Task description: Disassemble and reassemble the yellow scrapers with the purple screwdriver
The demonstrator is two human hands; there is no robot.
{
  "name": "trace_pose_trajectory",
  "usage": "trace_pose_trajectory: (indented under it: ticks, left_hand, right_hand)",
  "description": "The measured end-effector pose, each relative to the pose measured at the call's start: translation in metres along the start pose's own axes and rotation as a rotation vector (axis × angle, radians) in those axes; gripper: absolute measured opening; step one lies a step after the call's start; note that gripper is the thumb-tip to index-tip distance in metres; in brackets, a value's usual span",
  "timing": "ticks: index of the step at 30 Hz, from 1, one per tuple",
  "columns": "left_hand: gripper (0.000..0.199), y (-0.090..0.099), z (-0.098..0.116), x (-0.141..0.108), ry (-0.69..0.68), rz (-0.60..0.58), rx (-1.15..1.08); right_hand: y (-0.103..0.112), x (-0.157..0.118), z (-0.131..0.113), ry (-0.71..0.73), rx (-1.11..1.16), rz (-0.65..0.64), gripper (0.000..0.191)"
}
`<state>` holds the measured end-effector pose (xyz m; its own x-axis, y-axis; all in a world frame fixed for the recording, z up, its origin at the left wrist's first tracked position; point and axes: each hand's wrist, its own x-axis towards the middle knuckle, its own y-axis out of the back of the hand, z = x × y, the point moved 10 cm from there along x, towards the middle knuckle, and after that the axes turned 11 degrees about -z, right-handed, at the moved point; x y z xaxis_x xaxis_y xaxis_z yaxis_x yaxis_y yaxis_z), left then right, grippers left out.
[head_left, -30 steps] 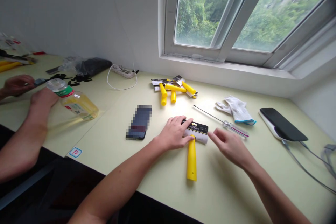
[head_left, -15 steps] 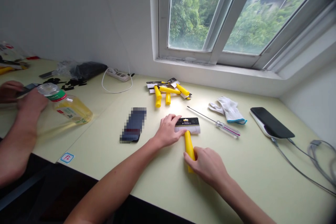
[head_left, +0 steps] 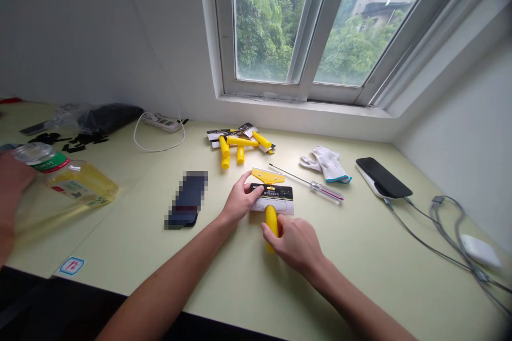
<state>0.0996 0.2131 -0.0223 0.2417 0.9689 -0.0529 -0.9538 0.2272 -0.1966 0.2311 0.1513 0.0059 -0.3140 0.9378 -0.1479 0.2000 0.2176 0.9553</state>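
Note:
A yellow scraper [head_left: 271, 224] points its handle toward me, its wide yellow head [head_left: 268, 176] showing beyond a black and white card [head_left: 280, 200]. The card lies across the scraper, below the head. My left hand [head_left: 240, 198] pinches the card's left edge, with the thumb on top. My right hand [head_left: 296, 240] is wrapped round the yellow handle, thumb on its left side. Beyond my hands lies a pile of yellow-handled scrapers with cards [head_left: 242, 141]. A screwdriver with a clear handle [head_left: 326, 192] rests to the right.
A white glove [head_left: 326, 162] and a black-and-white device with cables [head_left: 384, 177] lie at the right. On the left are a dark phone [head_left: 188, 200], a bottle of yellow liquid [head_left: 76, 181], a power strip [head_left: 164, 122] and another person's arm [head_left: 12, 192].
The scraper's wide head now shows beyond the card, where it was hidden before. My left hand has shifted to the card's left edge. The view has turned to the right.

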Motion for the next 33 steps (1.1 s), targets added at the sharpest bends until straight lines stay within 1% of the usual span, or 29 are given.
trace_pose_trajectory:
  ticks: [5,9,11,13,15,17,19,20,21,22,24,25,26,28,30,33]
  left_hand:
    - [0.092,-0.009,0.004,-0.006,0.018,-0.045,0.018]
    - [0.092,-0.016,0.007,-0.011,0.013,-0.040,0.045]
    - [0.089,-0.017,0.008,-0.014,0.006,-0.012,0.098]
    - [0.081,-0.017,0.012,-0.017,-0.017,0.018,0.189]
    - [0.076,-0.014,0.022,-0.022,-0.063,0.069,0.320]
    - [0.076,-0.006,0.037,-0.027,-0.117,0.150,0.465]
    - [0.076,0.002,0.048,-0.032,-0.126,0.213,0.542]
    - [0.076,0.004,0.047,-0.031,-0.089,0.208,0.523]
    - [0.075,0.004,0.042,-0.030,-0.030,0.172,0.461]
    - [0.073,-0.001,0.033,-0.028,0.035,0.103,0.362]
    - [0.067,-0.022,0.017,-0.026,0.118,-0.061,0.127]
    - [0.063,-0.032,0.013,-0.027,0.123,-0.120,0.024]
    - [0.058,-0.040,0.011,-0.027,0.111,-0.150,-0.052]
    - [0.053,-0.044,0.007,-0.027,0.088,-0.136,-0.125]
    - [0.050,-0.041,0.000,-0.028,0.103,-0.100,-0.138]
    - [0.046,-0.034,-0.008,-0.026,0.135,-0.092,-0.133]
  right_hand:
    - [0.003,0.003,0.003,-0.006,0.025,0.030,0.047]
    - [0.005,0.004,0.008,-0.021,0.034,0.044,0.048]
    - [0.005,0.004,0.009,-0.023,0.046,0.047,0.048]
    - [0.006,0.003,0.010,-0.021,0.065,0.055,0.048]
    - [0.008,0.002,0.011,-0.019,0.086,0.067,0.047]
    - [0.011,0.001,0.011,-0.016,0.107,0.085,0.046]
    - [0.015,0.001,0.012,-0.020,0.127,0.107,0.045]
    - [0.017,0.000,0.013,-0.025,0.136,0.121,0.045]
    - [0.019,0.000,0.014,-0.028,0.145,0.134,0.045]
    - [0.020,0.000,0.014,-0.027,0.152,0.144,0.045]
    - [0.020,0.001,0.013,-0.021,0.160,0.153,0.046]
    - [0.019,0.001,0.012,-0.019,0.162,0.153,0.046]
    - [0.018,0.000,0.011,-0.018,0.164,0.150,0.046]
    - [0.015,-0.001,0.009,-0.013,0.174,0.139,0.046]
    - [0.015,-0.003,0.006,0.019,0.196,0.114,0.046]
    - [0.020,-0.002,0.009,0.096,0.284,0.042,0.048]
